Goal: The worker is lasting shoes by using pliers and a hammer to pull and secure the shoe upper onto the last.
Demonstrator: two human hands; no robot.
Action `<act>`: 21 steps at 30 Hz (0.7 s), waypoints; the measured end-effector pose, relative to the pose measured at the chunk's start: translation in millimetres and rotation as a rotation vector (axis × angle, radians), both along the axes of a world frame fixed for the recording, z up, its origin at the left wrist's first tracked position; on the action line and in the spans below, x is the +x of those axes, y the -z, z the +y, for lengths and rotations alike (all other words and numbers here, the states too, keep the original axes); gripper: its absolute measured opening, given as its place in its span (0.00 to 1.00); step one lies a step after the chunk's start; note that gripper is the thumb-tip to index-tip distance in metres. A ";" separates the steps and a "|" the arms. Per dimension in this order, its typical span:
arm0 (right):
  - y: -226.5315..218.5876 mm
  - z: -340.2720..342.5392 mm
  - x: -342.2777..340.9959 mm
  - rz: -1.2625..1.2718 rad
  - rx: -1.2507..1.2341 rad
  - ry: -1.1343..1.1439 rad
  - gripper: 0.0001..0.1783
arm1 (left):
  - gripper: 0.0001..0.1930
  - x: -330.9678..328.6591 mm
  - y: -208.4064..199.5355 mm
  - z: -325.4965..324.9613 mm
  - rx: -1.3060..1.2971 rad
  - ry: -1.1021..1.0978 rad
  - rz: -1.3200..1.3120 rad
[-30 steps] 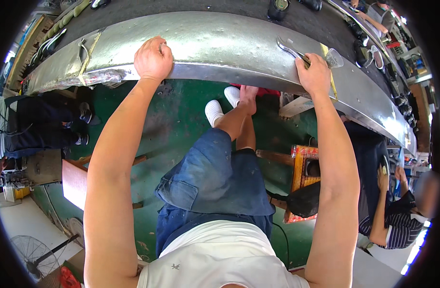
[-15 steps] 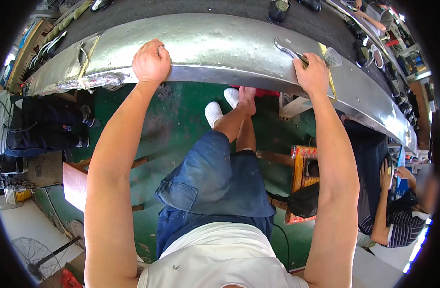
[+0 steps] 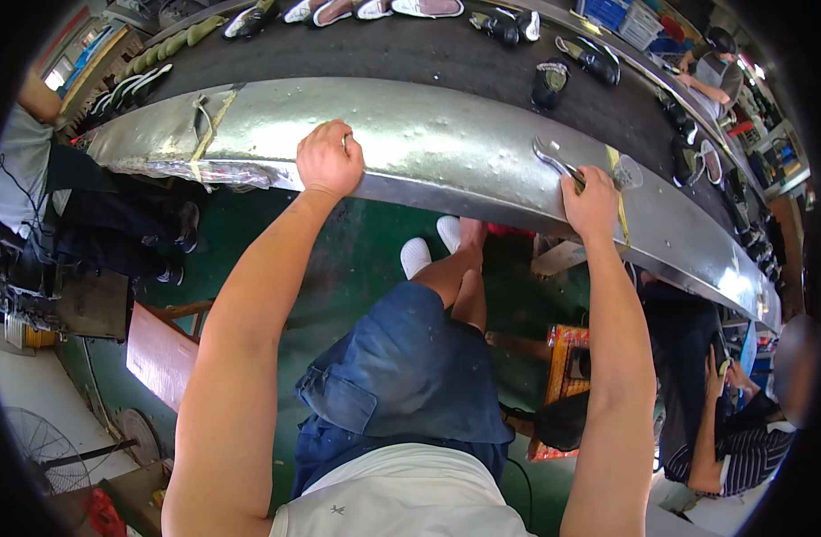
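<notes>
Reaching forward over blue shorts (image 3: 384, 358) to a metal ledge (image 3: 446, 143), apparently leaning on it for support. Curling the left hand (image 3: 330, 159) into a loose fist there; not showing clearly enough to tell whether gripping anything. Closing the right hand (image 3: 592, 206) narrowly around the handle of a curved-headed metal tool (image 3: 561, 166), near the ledge's right strip of yellow tape (image 3: 623, 219), pointing its head toward the belt and probably leaving the working end free. Facing, past the ledge, a dark belt (image 3: 384, 49) bearing a black shoe (image 3: 550, 82), perhaps placed within reach. Showing farther off, at upper right, a co-worker (image 3: 717, 82).
</notes>
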State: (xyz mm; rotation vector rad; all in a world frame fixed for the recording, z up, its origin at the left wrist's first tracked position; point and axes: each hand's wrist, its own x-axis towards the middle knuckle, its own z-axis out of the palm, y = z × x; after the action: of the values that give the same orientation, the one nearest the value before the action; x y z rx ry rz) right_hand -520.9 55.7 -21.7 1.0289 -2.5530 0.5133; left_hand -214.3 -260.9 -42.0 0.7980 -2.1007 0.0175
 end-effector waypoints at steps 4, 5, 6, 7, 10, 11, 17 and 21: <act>-1.9 3.2 1.8 0.000 -0.002 0.009 0.24 | 0.07 0.4 -2.6 3.2 0.044 0.014 -0.027; -2.8 3.1 1.3 0.001 -0.009 0.005 0.24 | 0.07 -0.4 -3.0 3.5 0.037 0.009 -0.026; -2.9 3.1 0.8 -0.008 -0.010 0.009 0.24 | 0.07 -1.3 -2.5 3.9 0.015 0.013 -0.010; -3.1 4.3 2.8 -0.019 -0.005 0.017 0.24 | 0.07 -0.9 -0.9 5.3 -0.001 0.019 0.004; -3.4 2.0 0.6 -0.014 -0.004 0.016 0.24 | 0.07 -2.8 0.3 0.8 0.018 0.012 -0.002; -2.3 3.0 0.5 -0.025 0.013 0.022 0.24 | 0.07 -2.0 0.8 1.8 0.057 0.002 -0.019; 0.2 -1.8 -5.0 0.012 -0.005 0.010 0.25 | 0.09 -1.7 -0.9 -3.6 -0.012 0.013 -0.011; 3.4 0.5 -6.2 0.025 -0.008 0.009 0.25 | 0.10 -3.1 -1.0 -0.3 0.018 0.005 -0.024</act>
State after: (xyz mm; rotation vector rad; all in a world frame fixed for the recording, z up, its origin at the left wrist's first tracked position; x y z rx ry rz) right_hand -527.1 56.2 -25.1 1.0140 -2.5301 0.5048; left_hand -217.4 -261.2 -41.1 0.8071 -2.1275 0.0061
